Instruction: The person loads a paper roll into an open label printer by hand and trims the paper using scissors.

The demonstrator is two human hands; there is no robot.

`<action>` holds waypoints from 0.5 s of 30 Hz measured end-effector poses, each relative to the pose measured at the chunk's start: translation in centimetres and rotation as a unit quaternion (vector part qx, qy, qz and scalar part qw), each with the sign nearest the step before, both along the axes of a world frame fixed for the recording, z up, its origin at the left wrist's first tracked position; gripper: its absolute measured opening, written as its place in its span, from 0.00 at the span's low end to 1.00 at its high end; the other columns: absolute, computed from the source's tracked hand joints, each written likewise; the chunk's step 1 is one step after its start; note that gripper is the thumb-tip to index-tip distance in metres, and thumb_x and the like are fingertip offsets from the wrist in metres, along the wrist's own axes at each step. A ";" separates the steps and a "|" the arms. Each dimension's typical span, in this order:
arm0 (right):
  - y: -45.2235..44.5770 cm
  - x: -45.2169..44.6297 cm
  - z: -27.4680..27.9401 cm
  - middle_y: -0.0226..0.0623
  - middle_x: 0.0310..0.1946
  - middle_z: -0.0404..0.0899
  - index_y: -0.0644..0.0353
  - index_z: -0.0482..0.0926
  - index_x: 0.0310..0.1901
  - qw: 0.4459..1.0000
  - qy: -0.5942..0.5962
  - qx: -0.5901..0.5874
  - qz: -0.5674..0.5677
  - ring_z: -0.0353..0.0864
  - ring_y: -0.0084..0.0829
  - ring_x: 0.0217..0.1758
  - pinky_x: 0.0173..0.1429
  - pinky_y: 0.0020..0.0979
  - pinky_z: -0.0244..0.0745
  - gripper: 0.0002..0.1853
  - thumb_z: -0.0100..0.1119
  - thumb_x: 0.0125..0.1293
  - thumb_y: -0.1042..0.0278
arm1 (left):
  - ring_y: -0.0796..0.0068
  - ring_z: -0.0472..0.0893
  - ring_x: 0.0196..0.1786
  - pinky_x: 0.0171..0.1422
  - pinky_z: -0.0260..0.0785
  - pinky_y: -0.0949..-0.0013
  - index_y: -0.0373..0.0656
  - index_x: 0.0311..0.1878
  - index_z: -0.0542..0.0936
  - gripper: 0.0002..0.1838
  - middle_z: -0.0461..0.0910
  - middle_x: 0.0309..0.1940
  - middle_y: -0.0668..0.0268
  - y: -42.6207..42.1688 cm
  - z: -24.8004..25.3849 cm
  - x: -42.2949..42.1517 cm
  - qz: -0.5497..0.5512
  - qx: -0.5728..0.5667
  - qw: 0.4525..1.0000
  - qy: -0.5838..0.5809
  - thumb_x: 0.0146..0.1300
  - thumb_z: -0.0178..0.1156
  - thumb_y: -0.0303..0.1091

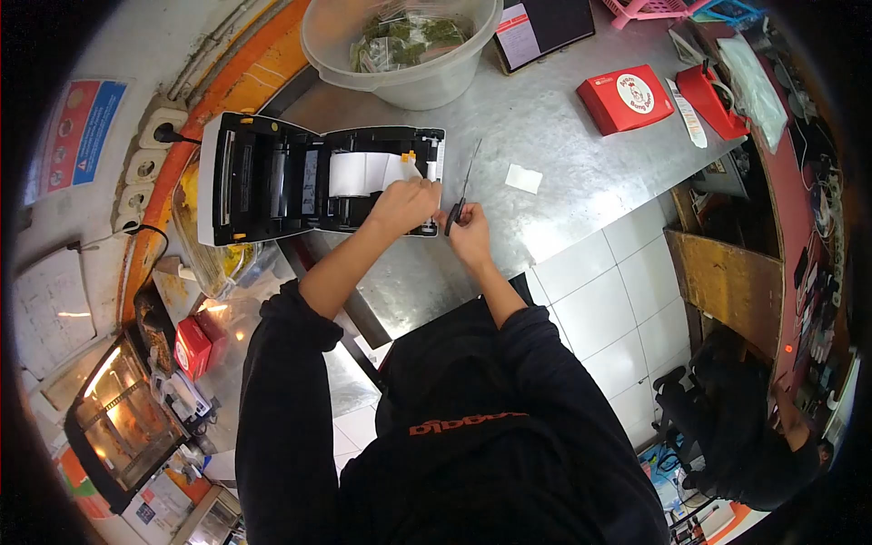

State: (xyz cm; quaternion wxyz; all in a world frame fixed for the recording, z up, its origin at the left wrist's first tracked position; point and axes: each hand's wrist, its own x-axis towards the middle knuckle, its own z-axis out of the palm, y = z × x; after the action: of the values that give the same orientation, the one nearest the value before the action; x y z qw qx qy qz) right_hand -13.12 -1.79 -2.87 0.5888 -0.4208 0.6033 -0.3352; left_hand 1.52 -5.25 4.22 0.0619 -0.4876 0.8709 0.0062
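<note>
A label printer (318,227) lies open on the metal table, its lid swung back to the left. Inside sits a white label roll (349,173), its strip running toward the printer's front edge. My left hand (406,207) is closed over the end of that strip, and its fingers hide what they pinch. Just right of it, beside the printer's front edge, my right hand (470,234) grips a pair of scissors (457,211) by the dark handles. The blades point away from me. A small white paper piece (523,178) lies to the right of the scissors.
Beyond the printer stands a clear plastic tub (400,86) with bagged green contents. A red box (625,100), a dark tablet-like panel (554,32) and a red holder (711,102) are on the metal table (563,218). Another person (740,427) is at lower right.
</note>
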 end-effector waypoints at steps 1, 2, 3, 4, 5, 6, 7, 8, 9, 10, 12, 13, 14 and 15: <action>0.0 0.1 0.1 0.26 0.23 0.74 0.59 0.68 0.33 1.000 -0.001 0.001 -0.001 0.69 0.16 0.25 0.30 0.20 0.64 0.21 0.73 0.51 0.59 | 0.68 0.81 0.33 0.32 0.75 0.68 0.40 0.30 0.73 0.07 0.78 0.26 0.62 -0.2 0.0 0.3 -0.001 0.001 1.000 -0.001 0.50 0.59 0.32; -0.1 0.2 0.1 0.26 0.22 0.73 0.59 0.68 0.33 1.000 0.003 0.014 -0.006 0.68 0.16 0.24 0.29 0.20 0.63 0.22 0.73 0.50 0.58 | 0.68 0.81 0.33 0.32 0.75 0.68 0.41 0.30 0.73 0.07 0.78 0.26 0.62 -0.4 0.0 0.5 -0.015 0.000 1.000 0.011 0.51 0.59 0.32; 0.0 0.3 -0.1 0.25 0.22 0.73 0.59 0.68 0.32 1.000 0.007 0.028 -0.011 0.67 0.16 0.24 0.28 0.20 0.62 0.22 0.74 0.50 0.56 | 0.67 0.81 0.34 0.33 0.75 0.68 0.41 0.29 0.73 0.07 0.78 0.26 0.62 -0.5 0.0 0.7 -0.030 -0.001 0.999 0.024 0.51 0.58 0.32; 0.1 0.4 -0.3 0.25 0.22 0.73 0.59 0.68 0.32 0.999 0.006 0.029 -0.013 0.67 0.16 0.24 0.28 0.20 0.62 0.22 0.74 0.50 0.56 | 0.67 0.81 0.34 0.33 0.75 0.68 0.41 0.29 0.73 0.07 0.78 0.26 0.62 -0.5 0.0 0.8 -0.033 0.000 0.999 0.024 0.51 0.58 0.32; 0.1 0.5 -0.4 0.26 0.22 0.73 0.59 0.68 0.32 0.999 0.018 0.025 -0.016 0.67 0.16 0.24 0.28 0.20 0.63 0.23 0.74 0.50 0.56 | 0.66 0.81 0.34 0.33 0.75 0.67 0.40 0.29 0.73 0.06 0.78 0.27 0.61 -0.6 0.0 0.8 -0.024 0.009 0.999 0.041 0.51 0.58 0.32; 0.2 0.6 -0.5 0.26 0.22 0.73 0.59 0.68 0.32 0.999 0.029 0.021 -0.019 0.67 0.16 0.24 0.28 0.20 0.63 0.23 0.74 0.50 0.55 | 0.64 0.82 0.34 0.33 0.75 0.67 0.40 0.29 0.73 0.06 0.79 0.27 0.59 -0.6 -0.2 1.0 -0.014 0.019 0.998 0.058 0.52 0.58 0.32; 0.3 0.7 -0.6 0.26 0.22 0.73 0.59 0.68 0.32 0.999 0.030 0.023 -0.020 0.67 0.16 0.24 0.28 0.20 0.63 0.23 0.74 0.50 0.55 | 0.64 0.82 0.34 0.33 0.75 0.67 0.40 0.29 0.73 0.06 0.79 0.27 0.59 -0.6 -0.3 1.3 -0.016 0.021 0.998 0.059 0.52 0.58 0.32; 0.4 0.8 -0.7 0.26 0.22 0.73 0.59 0.68 0.32 0.999 0.041 0.017 -0.026 0.68 0.16 0.24 0.28 0.20 0.63 0.23 0.73 0.50 0.55 | 0.62 0.81 0.34 0.32 0.74 0.64 0.40 0.29 0.72 0.07 0.78 0.26 0.58 -0.8 -0.4 1.7 0.046 0.037 0.996 0.066 0.52 0.58 0.31; 0.5 0.9 -1.0 0.27 0.22 0.74 0.60 0.68 0.32 0.998 0.053 0.010 -0.032 0.69 0.17 0.23 0.28 0.20 0.64 0.22 0.73 0.50 0.55 | 0.61 0.81 0.34 0.32 0.73 0.62 0.39 0.29 0.72 0.07 0.78 0.26 0.57 -0.9 -0.2 2.0 0.107 0.053 0.990 0.073 0.52 0.58 0.31; 0.4 0.8 -1.3 0.27 0.22 0.74 0.60 0.68 0.32 0.998 0.054 0.009 -0.033 0.69 0.17 0.23 0.28 0.20 0.64 0.22 0.73 0.50 0.55 | 0.58 0.80 0.34 0.33 0.71 0.59 0.40 0.30 0.72 0.07 0.78 0.26 0.57 -0.9 0.1 2.5 0.117 0.077 0.987 0.073 0.52 0.59 0.32; 0.5 1.0 -1.8 0.29 0.22 0.76 0.60 0.69 0.33 0.999 0.006 0.036 -0.035 0.71 0.18 0.23 0.28 0.20 0.65 0.21 0.72 0.52 0.57 | 0.60 0.80 0.33 0.33 0.71 0.60 0.41 0.30 0.72 0.07 0.78 0.26 0.59 -0.6 1.1 2.5 0.143 0.085 0.979 0.121 0.52 0.59 0.32; 0.6 1.1 -2.0 0.29 0.22 0.76 0.60 0.69 0.33 0.999 0.005 0.037 -0.033 0.71 0.18 0.23 0.28 0.20 0.65 0.21 0.72 0.52 0.57 | 0.61 0.80 0.33 0.34 0.70 0.60 0.42 0.30 0.73 0.07 0.78 0.26 0.61 -0.2 1.7 2.4 0.169 0.092 0.967 0.168 0.52 0.60 0.32; 0.5 1.1 -2.1 0.30 0.22 0.76 0.60 0.69 0.33 0.999 0.010 0.033 -0.030 0.72 0.18 0.23 0.28 0.20 0.65 0.21 0.72 0.52 0.57 | 0.61 0.80 0.33 0.34 0.70 0.60 0.42 0.30 0.73 0.07 0.78 0.26 0.61 0.3 1.8 2.4 0.171 0.092 0.966 0.167 0.52 0.60 0.32; 0.5 1.0 -2.1 0.31 0.22 0.76 0.61 0.69 0.33 0.999 0.015 0.028 -0.026 0.73 0.19 0.23 0.28 0.21 0.66 0.21 0.72 0.53 0.58 | 0.62 0.80 0.32 0.33 0.70 0.61 0.43 0.31 0.74 0.07 0.78 0.27 0.63 0.7 1.9 2.2 0.189 0.085 0.957 0.201 0.52 0.61 0.33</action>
State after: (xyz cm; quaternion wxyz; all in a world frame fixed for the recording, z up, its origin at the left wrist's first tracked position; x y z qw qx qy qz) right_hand -12.10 -1.31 -5.02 0.5822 -0.3933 0.6320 -0.3270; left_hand 3.71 -4.52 6.08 -0.0761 -0.6249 0.7535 0.1894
